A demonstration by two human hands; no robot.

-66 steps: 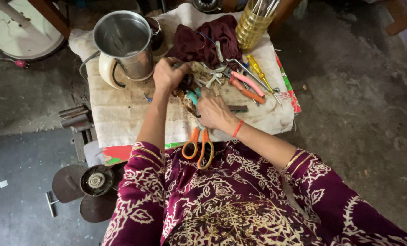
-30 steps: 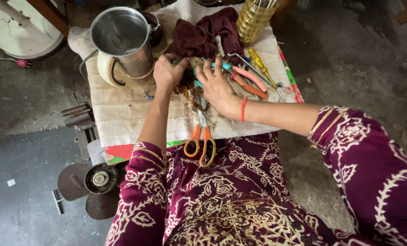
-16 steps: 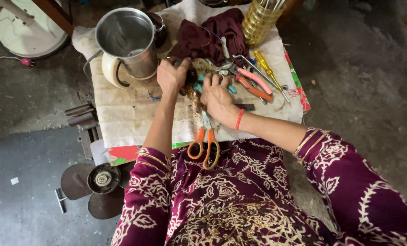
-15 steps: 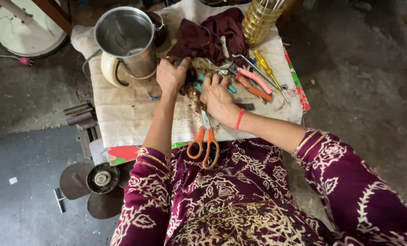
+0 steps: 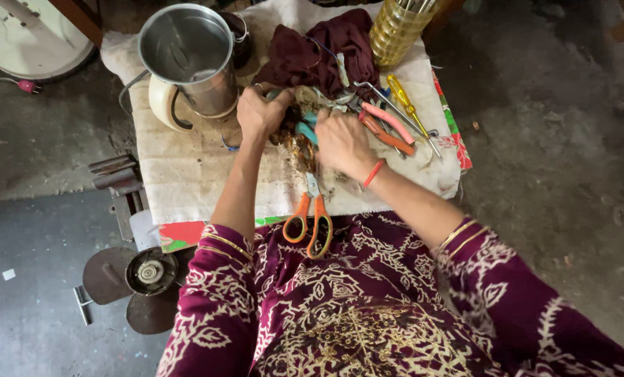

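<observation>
Both hands down in a cluttered tool pile on a cloth-covered bench (image 5: 186,188). Left hand (image 5: 257,112) is curled, fingers closed round something small and dark at the edge of the pile; what exactly it grips can't be made out. Right hand (image 5: 340,139) lies palm-down over the brownish tangle (image 5: 294,139) in the middle, fingers bent in, a teal-handled tool (image 5: 305,131) poking out just beside it; whether it actually grips anything, cannot tell. Orange-handled scissors (image 5: 310,223) lie near the front edge, handles overhanging toward the lap, blades pointing into the pile under the right wrist. Pink-handled pliers (image 5: 385,129) and a yellow screwdriver (image 5: 404,105) lie right of the right hand. Steel jug (image 5: 190,59) stands just beside the left hand, dark red cloth (image 5: 319,56) behind the pile. Risks, as a judgement: tugging the tangle could drag the scissors off the edge; the left elbow or hand could knock the jug; sharp tips hidden in the pile could nick fingers.
</observation>
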